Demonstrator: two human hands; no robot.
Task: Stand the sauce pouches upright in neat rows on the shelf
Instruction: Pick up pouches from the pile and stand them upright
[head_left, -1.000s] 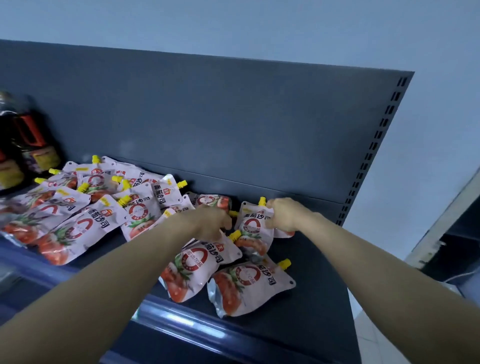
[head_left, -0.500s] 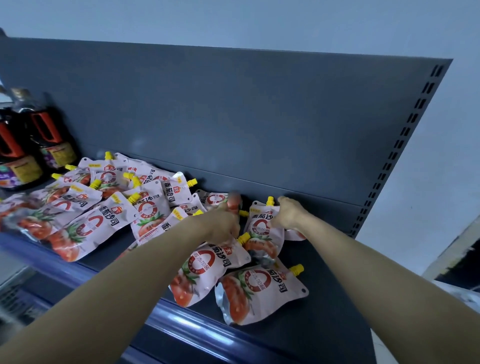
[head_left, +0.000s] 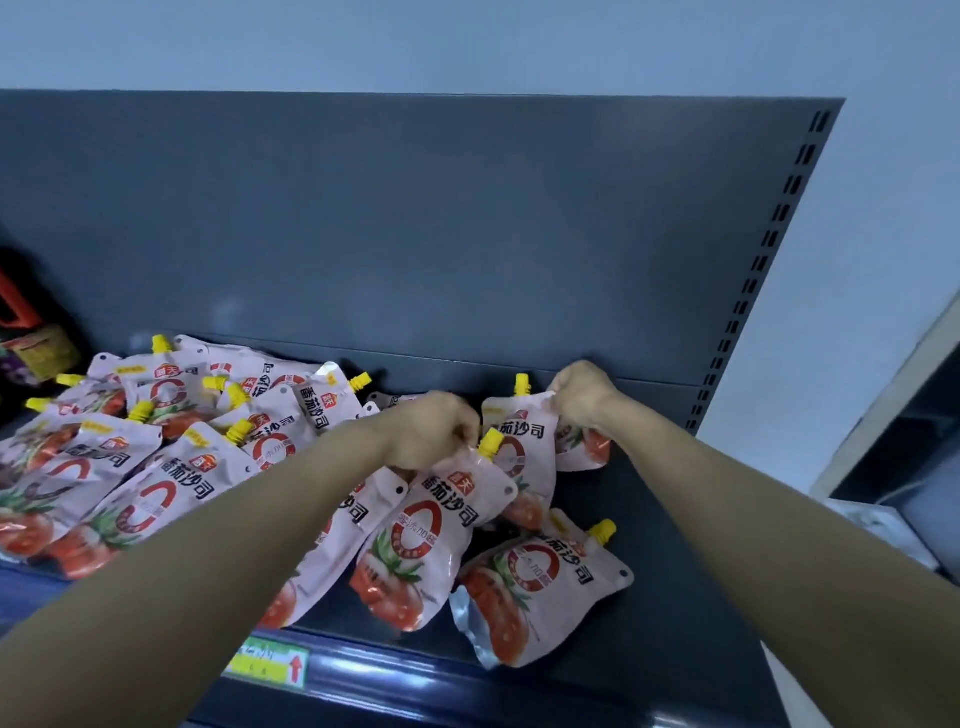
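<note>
- sauce pouches (head_left: 431, 540): large black characters 番茄沙司, with a small red badge reading 天 above them.
- Red ring on each pouch: small characters, too blurred to read.
- shelf-edge tag (head_left: 270, 662): a red upward arrow; its print is unreadable.

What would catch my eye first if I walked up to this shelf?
A jumble of pink sauce pouches with yellow caps lies flat across the left and middle of the dark shelf. Two bare hands work at the back: the left hand pinches a pouch top, and the right hand grips a standing pouch.
</note>
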